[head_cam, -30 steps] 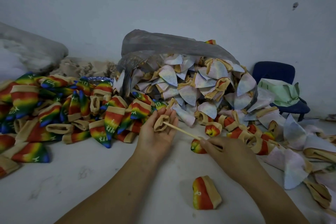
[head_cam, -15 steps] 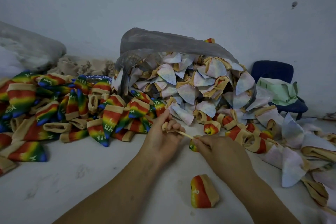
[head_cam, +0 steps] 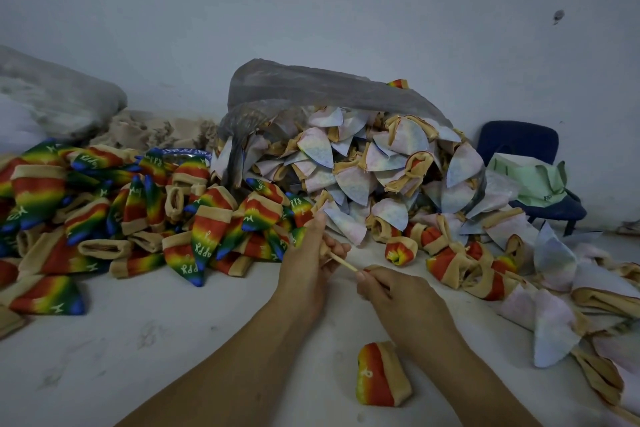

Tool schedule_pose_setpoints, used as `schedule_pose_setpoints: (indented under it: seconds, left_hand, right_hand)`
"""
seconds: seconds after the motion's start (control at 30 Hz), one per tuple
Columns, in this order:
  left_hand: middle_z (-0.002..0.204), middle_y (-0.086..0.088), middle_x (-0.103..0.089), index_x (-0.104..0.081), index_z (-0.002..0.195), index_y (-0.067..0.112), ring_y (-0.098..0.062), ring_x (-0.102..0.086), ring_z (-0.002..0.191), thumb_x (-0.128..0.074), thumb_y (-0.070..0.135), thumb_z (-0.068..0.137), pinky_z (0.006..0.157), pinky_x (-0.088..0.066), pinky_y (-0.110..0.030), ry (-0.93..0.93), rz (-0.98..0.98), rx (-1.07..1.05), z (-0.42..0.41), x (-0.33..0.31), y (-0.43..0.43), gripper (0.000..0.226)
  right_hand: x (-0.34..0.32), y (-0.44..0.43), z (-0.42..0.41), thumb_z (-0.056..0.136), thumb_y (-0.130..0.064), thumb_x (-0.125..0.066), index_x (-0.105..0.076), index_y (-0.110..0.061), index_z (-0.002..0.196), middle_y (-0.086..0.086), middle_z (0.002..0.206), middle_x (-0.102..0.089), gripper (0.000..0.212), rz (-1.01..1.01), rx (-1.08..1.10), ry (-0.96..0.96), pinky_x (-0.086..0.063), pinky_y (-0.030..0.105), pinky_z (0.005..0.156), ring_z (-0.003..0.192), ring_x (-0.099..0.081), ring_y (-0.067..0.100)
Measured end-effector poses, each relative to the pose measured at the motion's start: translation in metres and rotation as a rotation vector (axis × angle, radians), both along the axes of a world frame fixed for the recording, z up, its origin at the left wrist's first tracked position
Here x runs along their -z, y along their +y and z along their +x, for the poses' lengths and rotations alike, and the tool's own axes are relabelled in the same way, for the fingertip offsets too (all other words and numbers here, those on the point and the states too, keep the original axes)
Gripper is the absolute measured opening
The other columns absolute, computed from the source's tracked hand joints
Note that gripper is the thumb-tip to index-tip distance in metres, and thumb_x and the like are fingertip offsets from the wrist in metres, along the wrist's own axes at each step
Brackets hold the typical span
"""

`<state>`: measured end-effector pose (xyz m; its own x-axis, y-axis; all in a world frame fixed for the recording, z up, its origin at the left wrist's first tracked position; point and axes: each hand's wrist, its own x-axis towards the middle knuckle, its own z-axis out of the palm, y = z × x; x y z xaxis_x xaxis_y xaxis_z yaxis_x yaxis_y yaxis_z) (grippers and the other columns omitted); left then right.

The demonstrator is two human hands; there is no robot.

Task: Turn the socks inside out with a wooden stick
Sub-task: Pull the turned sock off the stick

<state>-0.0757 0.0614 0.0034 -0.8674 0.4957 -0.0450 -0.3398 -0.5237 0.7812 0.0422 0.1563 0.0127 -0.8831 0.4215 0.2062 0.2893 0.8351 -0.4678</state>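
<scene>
My left hand [head_cam: 306, 262] is closed around a small tan sock [head_cam: 324, 248], which is mostly hidden inside the fingers. My right hand [head_cam: 394, 296] grips a thin wooden stick [head_cam: 343, 263], whose tip goes into the sock in my left hand. The two hands are close together over the white floor. A short length of stick shows between them. One rainbow sock with a tan cuff [head_cam: 381, 374] lies on the floor below my right wrist.
A pile of rainbow socks [head_cam: 138, 215] covers the floor at left. A grey plastic bag [head_cam: 311, 87] spills pale inside-out socks [head_cam: 363, 170] in the middle and to the right. A dark blue chair [head_cam: 519, 142] with green cloth stands at right by the wall.
My hands have drawn closer together. The stick has gone deeper into the sock, my left fingers have closed over the sock, and less stick shows between the hands.
</scene>
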Motion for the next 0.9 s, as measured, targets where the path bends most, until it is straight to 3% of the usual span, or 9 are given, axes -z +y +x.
schedule_pose_setpoints:
  seconds: [0.13, 0.23, 0.37, 0.5, 0.57, 0.67, 0.8, 0.9]
  left_hand:
    - [0.059, -0.001, -0.05, -0.055, 0.061, 0.014, -0.015, -0.06, 0.062, -0.066, 0.033, 0.09, 0.075, -0.054, -0.03, -0.117, 0.125, 0.058, -0.003, -0.001, -0.002, 0.037]
    - [0.056, -0.001, -0.047, -0.05, 0.053, 0.015, -0.014, -0.061, 0.058, -0.063, 0.023, 0.09, 0.077, -0.051, -0.032, -0.187, 0.166, 0.126, -0.003, -0.003, -0.006, 0.04]
    - [0.048, -0.001, -0.04, -0.042, 0.042, 0.015, -0.015, -0.053, 0.054, -0.064, 0.02, 0.081, 0.064, -0.053, -0.029, -0.158, 0.173, 0.242, 0.003, -0.007, -0.015, 0.045]
    - [0.041, -0.002, -0.035, -0.038, 0.039, 0.015, -0.014, -0.049, 0.047, -0.058, 0.023, 0.092, 0.057, -0.051, -0.028, -0.095, 0.141, 0.233, 0.008, -0.008, -0.017, 0.057]
    - [0.041, -0.002, -0.035, -0.037, 0.04, 0.016, -0.015, -0.05, 0.047, -0.058, 0.028, 0.093, 0.059, -0.051, -0.029, -0.051, 0.146, 0.203, 0.009, -0.008, -0.017, 0.057]
    - [0.04, -0.002, -0.035, -0.038, 0.042, 0.017, -0.016, -0.054, 0.05, -0.054, 0.032, 0.095, 0.062, -0.051, -0.03, 0.013, 0.146, 0.171, 0.01, -0.012, -0.015, 0.058]
    - [0.041, -0.003, -0.034, -0.04, 0.045, 0.018, -0.019, -0.057, 0.052, -0.051, 0.033, 0.1, 0.064, -0.052, -0.03, 0.043, 0.097, 0.127, 0.01, -0.013, -0.006, 0.058]
    - [0.045, -0.002, -0.037, -0.044, 0.049, 0.017, -0.018, -0.057, 0.054, -0.057, 0.04, 0.093, 0.063, -0.053, -0.029, 0.043, 0.056, 0.1, 0.01, -0.008, -0.003, 0.051]
  right_hand:
    - [-0.008, 0.008, 0.006, 0.092, -0.055, -0.038, -0.065, -0.032, 0.091, -0.007, 0.075, -0.063, 0.036, 0.117, -0.039, 0.025, -0.041, 0.026, 0.055, 0.068, -0.056, 0.006]
    - [-0.014, 0.014, 0.01, 0.09, -0.058, -0.037, -0.064, -0.034, 0.085, -0.008, 0.068, -0.056, 0.037, 0.238, -0.098, 0.028, -0.029, 0.02, 0.047, 0.063, -0.052, 0.005]
    - [-0.021, 0.015, 0.015, 0.088, -0.061, -0.031, -0.061, -0.036, 0.081, -0.011, 0.064, -0.052, 0.039, 0.327, -0.144, 0.035, -0.025, 0.02, 0.046, 0.061, -0.049, 0.005]
    - [-0.018, 0.006, 0.013, 0.086, -0.065, -0.017, -0.064, -0.036, 0.093, -0.011, 0.075, -0.059, 0.056, 0.385, -0.144, 0.038, -0.037, 0.021, 0.053, 0.067, -0.052, 0.006]
    - [-0.015, -0.003, 0.011, 0.085, -0.066, -0.014, -0.062, -0.033, 0.09, -0.01, 0.074, -0.057, 0.058, 0.341, -0.116, 0.043, -0.038, 0.023, 0.057, 0.069, -0.052, 0.006]
    - [-0.009, -0.015, 0.006, 0.092, -0.061, -0.024, -0.059, -0.034, 0.089, -0.011, 0.078, -0.06, 0.044, 0.175, -0.042, 0.052, -0.042, 0.025, 0.063, 0.073, -0.054, 0.004]
    - [-0.001, -0.018, 0.002, 0.093, -0.059, -0.031, -0.062, -0.037, 0.09, -0.023, 0.086, -0.065, 0.038, -0.072, 0.003, 0.078, -0.048, 0.026, 0.074, 0.085, -0.059, -0.004]
    - [0.002, -0.012, 0.0, 0.093, -0.059, -0.032, -0.063, -0.039, 0.093, -0.025, 0.087, -0.066, 0.037, -0.086, 0.008, 0.061, -0.049, 0.027, 0.076, 0.087, -0.059, -0.004]
